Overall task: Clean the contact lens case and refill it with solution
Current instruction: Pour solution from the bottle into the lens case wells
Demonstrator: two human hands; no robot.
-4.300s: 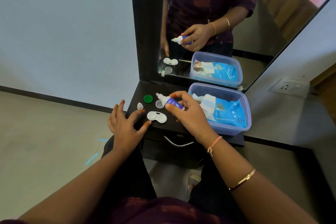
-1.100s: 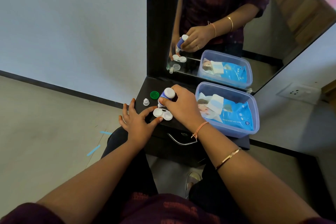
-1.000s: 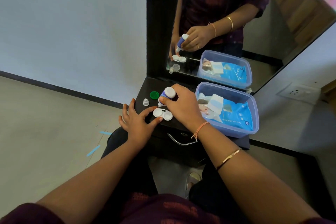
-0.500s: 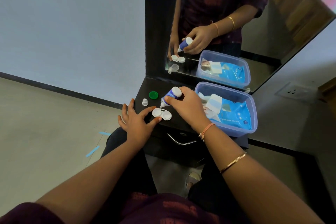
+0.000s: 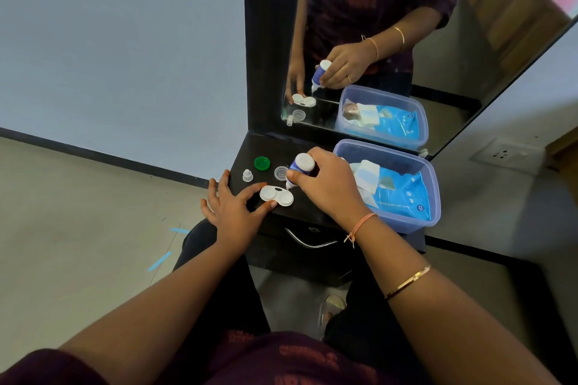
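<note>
A white two-well contact lens case [image 5: 276,195] lies uncapped on the black dresser top [image 5: 247,150]. My left hand [image 5: 235,209] rests flat beside it, thumb and forefinger touching its left and front edge. My right hand [image 5: 325,184] grips the small blue-and-white solution bottle [image 5: 298,169], turned upside down with its nozzle pointing down just above the right well. A green case cap [image 5: 262,163], a clear case cap [image 5: 281,172] and the small clear bottle cap [image 5: 247,175] lie behind the case.
A translucent blue plastic box [image 5: 433,197] holding a blue wet-wipes pack and folded tissue stands at the right of the dresser top. A mirror [image 5: 391,25] rises behind. A drawer handle [image 5: 309,242] sits below the front edge.
My right hand has tipped the solution bottle from sideways to nozzle-down and lowered it over the lens case. My left hand has stayed at the case.
</note>
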